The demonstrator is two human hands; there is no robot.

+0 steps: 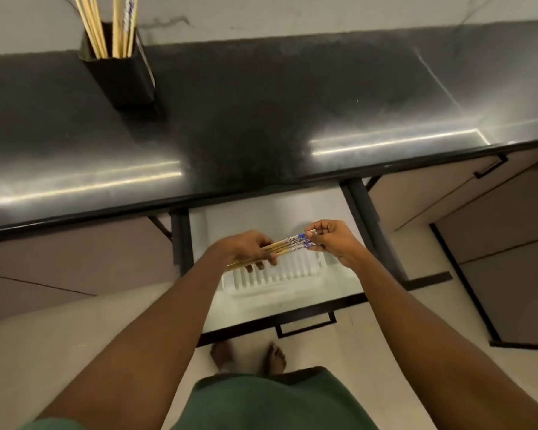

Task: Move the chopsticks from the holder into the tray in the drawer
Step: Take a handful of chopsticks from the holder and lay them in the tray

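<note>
A small bundle of wooden chopsticks [288,244] with blue-and-white patterned ends hangs level just above the white slotted tray [277,279] in the open drawer [305,316]. My left hand [250,248] grips the plain ends. My right hand [333,238] pinches the patterned ends. The black square holder [121,77] stands on the counter at the far left, with several more chopsticks [106,24] upright in it.
The black glossy countertop [261,119] overhangs the back of the drawer. Black drawer rails [367,218] run along both sides. Closed beige cabinet fronts [479,218] flank the drawer. My bare feet [249,356] stand on the light floor below the drawer front.
</note>
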